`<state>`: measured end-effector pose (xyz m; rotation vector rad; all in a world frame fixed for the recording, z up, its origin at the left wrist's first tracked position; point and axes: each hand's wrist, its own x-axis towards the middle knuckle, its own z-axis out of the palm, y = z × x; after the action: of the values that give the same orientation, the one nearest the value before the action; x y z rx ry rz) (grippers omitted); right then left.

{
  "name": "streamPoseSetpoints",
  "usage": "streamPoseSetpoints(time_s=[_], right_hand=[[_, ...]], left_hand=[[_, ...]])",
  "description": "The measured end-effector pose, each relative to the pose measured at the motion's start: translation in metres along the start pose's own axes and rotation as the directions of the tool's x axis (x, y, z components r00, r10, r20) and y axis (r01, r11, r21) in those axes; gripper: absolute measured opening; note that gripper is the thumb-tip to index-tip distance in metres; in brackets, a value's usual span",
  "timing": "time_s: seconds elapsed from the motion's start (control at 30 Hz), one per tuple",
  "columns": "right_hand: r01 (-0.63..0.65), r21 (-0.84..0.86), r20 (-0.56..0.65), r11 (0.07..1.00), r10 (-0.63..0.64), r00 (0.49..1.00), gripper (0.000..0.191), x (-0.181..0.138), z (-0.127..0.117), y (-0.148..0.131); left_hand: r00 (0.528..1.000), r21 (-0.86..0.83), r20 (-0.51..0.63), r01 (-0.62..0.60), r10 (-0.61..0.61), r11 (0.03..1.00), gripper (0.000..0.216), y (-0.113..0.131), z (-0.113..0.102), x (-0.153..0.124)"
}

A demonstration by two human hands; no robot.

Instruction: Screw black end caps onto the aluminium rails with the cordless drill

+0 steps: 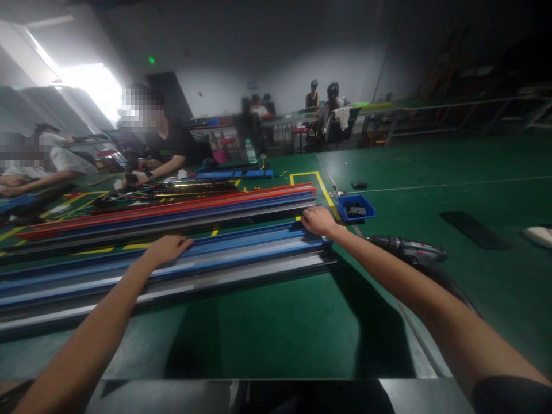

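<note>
Several long blue, grey and black channel-shaped rails lie side by side on the green table. My left hand (167, 250) is closed over the far edge of the back blue rail (245, 244), around the middle of its visible length. At that rail's right end, my right hand (318, 221) is curled on it, its fingertips partly hidden. In front lies a silver-grey rail (267, 270) with a dark edge. Behind my hands rests a second bundle, including an orange-red rail (215, 199).
A blue bin (367, 214) with dark parts stands right of my right hand. A black power drill (409, 250) lies beside my right forearm. Farther right is a dark flat piece (472, 229). A bottle (250, 152) and a co-worker (166, 141) are across the table (267, 328).
</note>
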<state>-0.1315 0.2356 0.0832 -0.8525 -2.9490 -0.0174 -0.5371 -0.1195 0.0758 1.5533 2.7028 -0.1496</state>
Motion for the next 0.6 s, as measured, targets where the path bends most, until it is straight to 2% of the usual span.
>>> streamPoseSetpoints(time_s=[0.17, 0.6], right_hand=[[-0.022, -0.011, 0.113, 1.0, 0.023, 0.993, 0.044, -0.008, 0.008, -0.006], [-0.026, -0.006, 0.153, 1.0, 0.027, 0.988, 0.039, -0.005, 0.007, -0.005]], left_hand=[[0.997, -0.036, 0.007, 0.075, -0.075, 0.997, 0.072, 0.0, 0.015, -0.01], [0.999, -0.126, -0.015, 0.049, -0.051, 0.991, 0.055, 0.001, 0.018, -0.005]])
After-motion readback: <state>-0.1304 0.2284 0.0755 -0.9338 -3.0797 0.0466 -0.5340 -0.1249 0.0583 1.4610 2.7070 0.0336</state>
